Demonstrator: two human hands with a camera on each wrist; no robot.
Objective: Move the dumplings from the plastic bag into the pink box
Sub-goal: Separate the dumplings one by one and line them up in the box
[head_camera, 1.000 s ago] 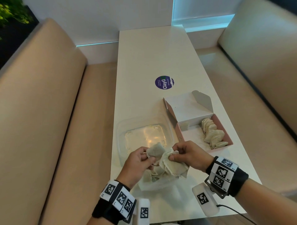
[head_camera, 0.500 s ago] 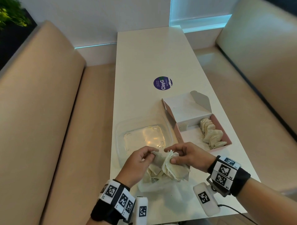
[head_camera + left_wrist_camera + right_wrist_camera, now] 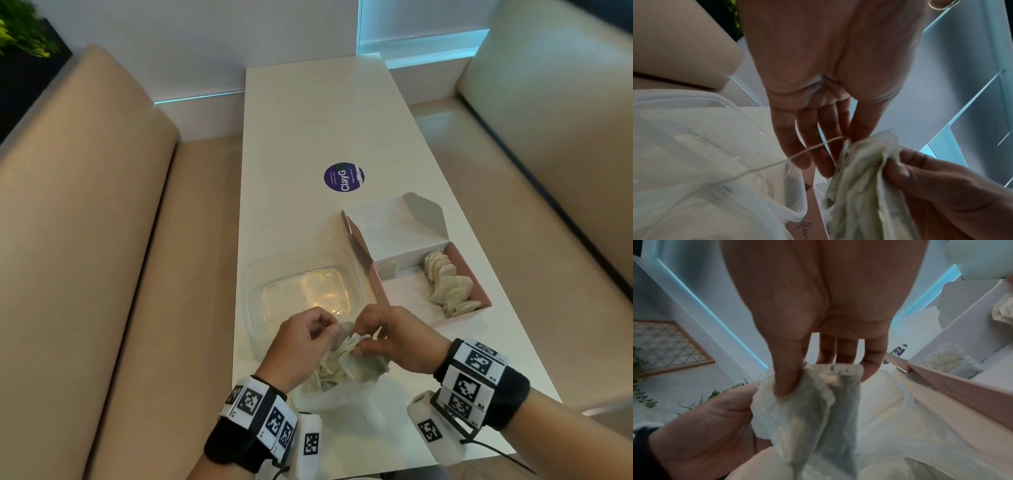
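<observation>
A clump of pale dumplings (image 3: 346,356) hangs over the open plastic bag (image 3: 335,397) at the table's near end. My right hand (image 3: 363,342) pinches the top of the clump (image 3: 812,418) between thumb and fingers (image 3: 785,386). My left hand (image 3: 329,327) is right beside it. In the left wrist view its thumb and forefinger (image 3: 844,146) pinch the bag's thin rim next to the dumplings (image 3: 859,186). The pink box (image 3: 462,317) stands open to the right, with a row of dumplings (image 3: 448,287) along its right side.
A clear plastic container (image 3: 301,291) with flour traces sits just beyond my hands, left of the box. The box's white lid (image 3: 394,233) stands up at the back. A purple sticker (image 3: 343,177) marks the table's middle. Padded benches run along both sides.
My hands have drawn together over the bag. The left hand no longer holds a separate dumpling out to the left, and the clump is bunched tighter between the hands.
</observation>
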